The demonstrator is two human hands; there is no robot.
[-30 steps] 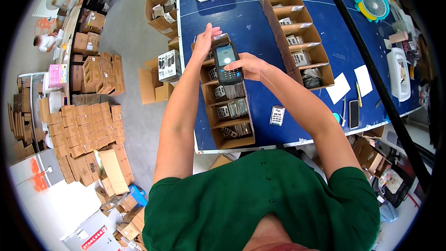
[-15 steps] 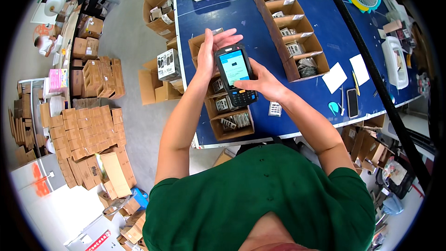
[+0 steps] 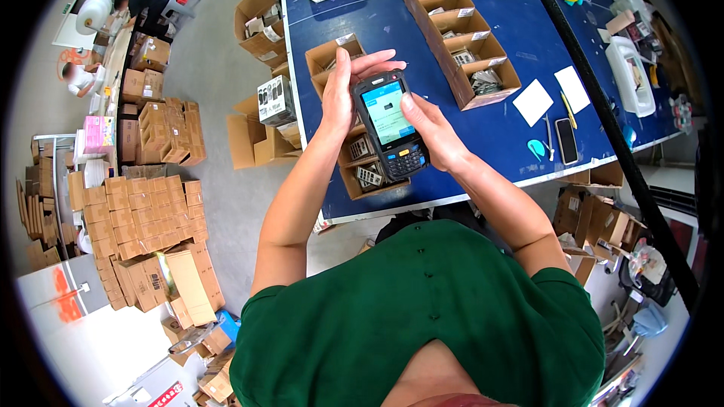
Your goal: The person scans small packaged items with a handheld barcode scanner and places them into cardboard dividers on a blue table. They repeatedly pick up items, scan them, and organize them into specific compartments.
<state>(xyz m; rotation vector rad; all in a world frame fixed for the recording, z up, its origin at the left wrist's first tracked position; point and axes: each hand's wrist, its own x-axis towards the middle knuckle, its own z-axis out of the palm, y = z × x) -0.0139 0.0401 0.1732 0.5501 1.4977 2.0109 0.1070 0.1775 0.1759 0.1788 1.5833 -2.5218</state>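
Note:
A black handheld terminal (image 3: 388, 117) with a lit screen and a keypad is held over the table, tilted slightly. My right hand (image 3: 437, 136) grips its right side, the thumb resting at the upper right edge of the screen. Beside its left edge stands my left hand (image 3: 338, 102), fingers stretched out past the terminal's top; how far they reach behind it is hidden. Under the hands is a divided cardboard bin (image 3: 348, 179) holding small labelled packets (image 3: 369, 175), partly covered by the terminal and my left hand.
A long divided carton (image 3: 452, 49) lies across the blue table (image 3: 362, 22). Farther right are paper sheets (image 3: 533, 103), a phone (image 3: 566, 141) and a white basket (image 3: 630, 75). A black pole (image 3: 581, 53) crosses the right side. Stacked boxes (image 3: 143, 211) stand at left.
My right thumb has moved up from the lower screen to its upper right edge. The terminal sits slightly lower and to the right in view. A labelled packet beside it is now hidden.

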